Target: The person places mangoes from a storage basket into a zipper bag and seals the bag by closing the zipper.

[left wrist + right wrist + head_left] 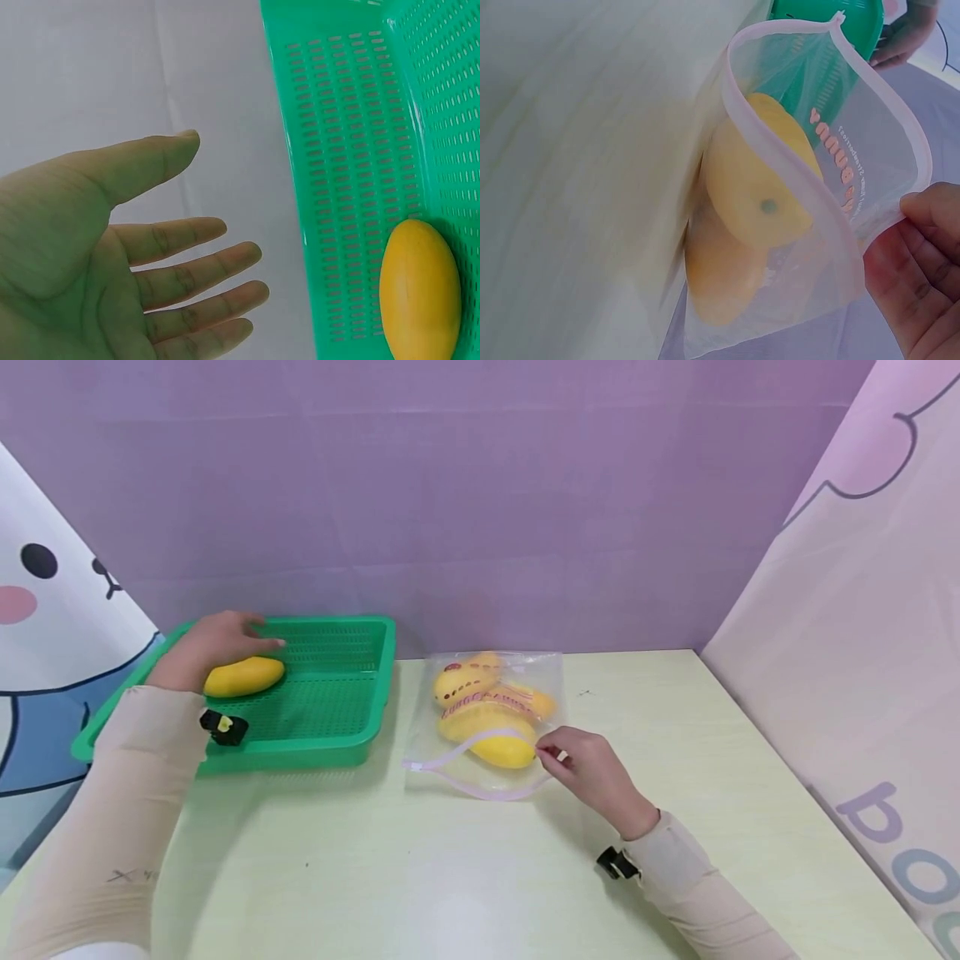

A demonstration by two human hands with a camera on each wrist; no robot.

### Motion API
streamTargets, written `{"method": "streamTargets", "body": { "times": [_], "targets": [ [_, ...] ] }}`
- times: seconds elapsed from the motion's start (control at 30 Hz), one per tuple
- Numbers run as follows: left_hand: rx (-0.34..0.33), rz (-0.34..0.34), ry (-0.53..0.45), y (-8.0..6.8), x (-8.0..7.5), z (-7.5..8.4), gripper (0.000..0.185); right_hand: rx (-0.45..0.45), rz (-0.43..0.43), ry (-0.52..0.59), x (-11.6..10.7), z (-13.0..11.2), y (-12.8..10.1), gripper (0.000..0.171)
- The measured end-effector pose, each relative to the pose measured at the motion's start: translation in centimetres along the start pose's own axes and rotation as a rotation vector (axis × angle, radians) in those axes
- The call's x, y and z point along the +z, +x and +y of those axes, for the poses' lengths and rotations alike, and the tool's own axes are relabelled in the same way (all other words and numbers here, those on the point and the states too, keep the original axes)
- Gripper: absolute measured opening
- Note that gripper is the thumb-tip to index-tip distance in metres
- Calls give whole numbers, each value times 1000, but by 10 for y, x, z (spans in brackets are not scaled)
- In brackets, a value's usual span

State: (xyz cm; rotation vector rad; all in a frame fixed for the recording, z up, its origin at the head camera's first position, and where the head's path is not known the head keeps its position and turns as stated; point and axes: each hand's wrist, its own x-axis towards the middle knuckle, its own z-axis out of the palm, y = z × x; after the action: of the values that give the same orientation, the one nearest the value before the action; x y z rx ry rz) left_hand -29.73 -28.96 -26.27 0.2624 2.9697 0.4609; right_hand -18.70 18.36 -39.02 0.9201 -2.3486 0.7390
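Observation:
My left hand (217,647) hovers over the left part of a green plastic basket (330,752); in the left wrist view its fingers are spread, with nothing between them. Below it, inside the basket, lies a yellow mango (246,677), also plain in the left wrist view as an oval fruit (420,292). My right hand (592,772) pinches the pink-edged mouth of a clear zip bag (427,735) at its right corner. The bag's mouth stands open. Several yellow fruits (487,731) lie inside it, partly covered by printed lettering.
A pale table (465,877) carries the basket and the bag. Behind them rises a purple cloth backdrop (480,510), with printed panels at the left (67,593) and right (847,635). Small black devices sit at both wrists.

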Motion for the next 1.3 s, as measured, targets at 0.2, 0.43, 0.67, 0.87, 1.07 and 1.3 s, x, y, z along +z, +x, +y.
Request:
{"method": "streamTargets", "body": {
  "times": [0.2,0.43,0.67,0.87,1.07,1.3],
  "targets": [
    [-13,-18,-43,-1,-1,-5,80,1,-3,8,0,-1,-2,7],
    [-19,-15,-27,0,1,-5,79,2,-6,7,0,-1,-2,7],
    [-46,-30,0,3,4,-10,79,-5,-7,6,0,-1,-2,5],
    [-61,-37,-7,6,4,-19,80,-12,-2,10,1,0,-2,3],
    [-84,-39,-20,3,2,-23,81,-12,3,9,-1,-1,-2,8],
    [-106,-52,-79,3,1,-24,87,-13,9,12,-1,0,-2,9]
  ]
}}
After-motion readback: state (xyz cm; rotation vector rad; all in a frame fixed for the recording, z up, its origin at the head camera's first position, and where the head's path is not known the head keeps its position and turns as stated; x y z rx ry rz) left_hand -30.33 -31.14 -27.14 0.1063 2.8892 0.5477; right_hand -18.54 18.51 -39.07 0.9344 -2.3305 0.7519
